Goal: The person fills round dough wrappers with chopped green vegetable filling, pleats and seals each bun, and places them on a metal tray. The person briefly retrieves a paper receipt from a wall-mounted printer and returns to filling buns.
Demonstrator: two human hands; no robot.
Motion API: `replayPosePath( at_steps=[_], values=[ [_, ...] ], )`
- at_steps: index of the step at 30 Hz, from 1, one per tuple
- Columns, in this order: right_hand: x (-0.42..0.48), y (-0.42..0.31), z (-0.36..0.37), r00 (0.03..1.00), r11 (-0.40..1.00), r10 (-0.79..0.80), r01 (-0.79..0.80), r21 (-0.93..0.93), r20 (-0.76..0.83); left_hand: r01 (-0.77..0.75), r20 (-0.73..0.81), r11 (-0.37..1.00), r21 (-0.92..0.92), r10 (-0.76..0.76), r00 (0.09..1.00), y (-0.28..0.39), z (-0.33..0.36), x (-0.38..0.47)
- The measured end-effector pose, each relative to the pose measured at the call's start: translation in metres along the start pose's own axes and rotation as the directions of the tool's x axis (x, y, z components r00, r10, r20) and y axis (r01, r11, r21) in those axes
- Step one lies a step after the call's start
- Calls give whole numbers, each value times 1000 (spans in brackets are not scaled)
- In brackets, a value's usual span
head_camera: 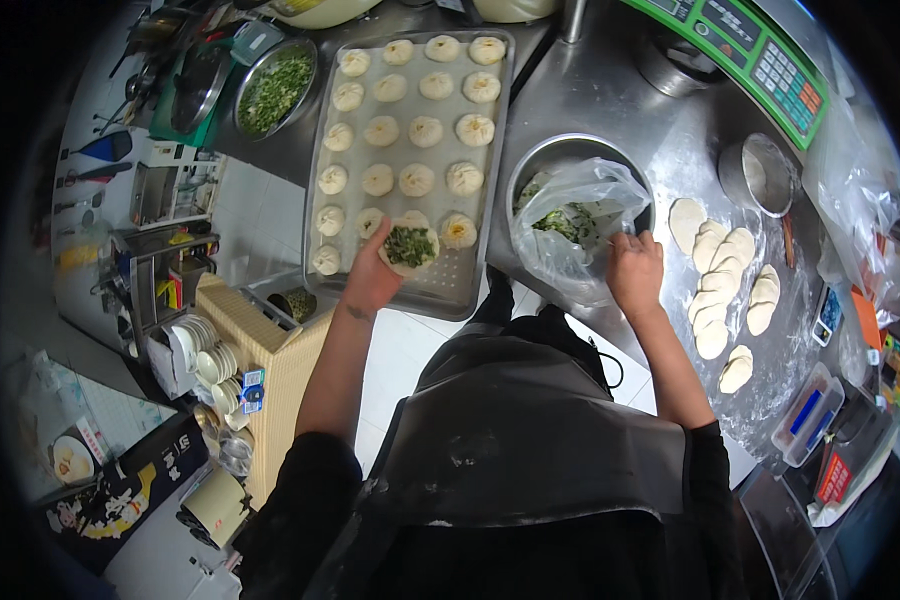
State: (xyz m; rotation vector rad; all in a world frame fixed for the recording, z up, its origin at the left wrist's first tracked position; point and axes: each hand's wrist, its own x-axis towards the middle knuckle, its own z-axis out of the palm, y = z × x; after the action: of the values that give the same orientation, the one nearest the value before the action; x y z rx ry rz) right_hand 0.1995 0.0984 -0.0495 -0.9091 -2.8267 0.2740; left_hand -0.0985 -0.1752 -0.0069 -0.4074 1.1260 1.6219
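Observation:
My left hand (pixel 373 271) holds a round dough wrapper (pixel 409 247) topped with chopped green filling, over the lower part of a metal tray (pixel 442 296). Rows of pleated buns (pixel 425 131) sit on the tray. To the right, a metal pot (pixel 579 142) holds a clear plastic bag (pixel 607 187) with green filling (pixel 562 221) inside. My right hand (pixel 635 271) is at the pot's right rim, its fingers closed by the bag's edge; whether it grips the bag or a tool is unclear. Overlapping dough wrappers (pixel 720 281) lie on the floured steel table further right.
A metal bowl of chopped greens (pixel 276 90) stands left of the tray. A small metal pot (pixel 757 176), a green scale (pixel 776 75) and a lidless-looking plastic box (pixel 808 415) are on the right. A woven-patterned box (pixel 259 315) and stacked bowls (pixel 214 364) stand lower left.

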Motion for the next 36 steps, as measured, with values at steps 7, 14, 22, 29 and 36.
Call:
replayPosePath(
  at_steps=[7,14,22,29,36],
  values=[
    [3,-13,-32,998,997,65,-66,-30,-25,157,115,987,-44,-151,982,-47,-47,13],
    [18,-76,-63,968,909,81,25,416,-236,203,255,979,-8,-194,947,-54,-24,20],
    [27,-8,-39,912,922,359,-312,231,-199,256,308,967,-3,-243,920,-48,18,25],
    [-5,-8,-25,935,927,345,-326,-182,78,232,415,969,81,-244,876,-46,61,47],
    [5,-14,-12,857,946,315,-316,-67,407,124,366,980,158,-174,914,-44,104,56]
  ],
)
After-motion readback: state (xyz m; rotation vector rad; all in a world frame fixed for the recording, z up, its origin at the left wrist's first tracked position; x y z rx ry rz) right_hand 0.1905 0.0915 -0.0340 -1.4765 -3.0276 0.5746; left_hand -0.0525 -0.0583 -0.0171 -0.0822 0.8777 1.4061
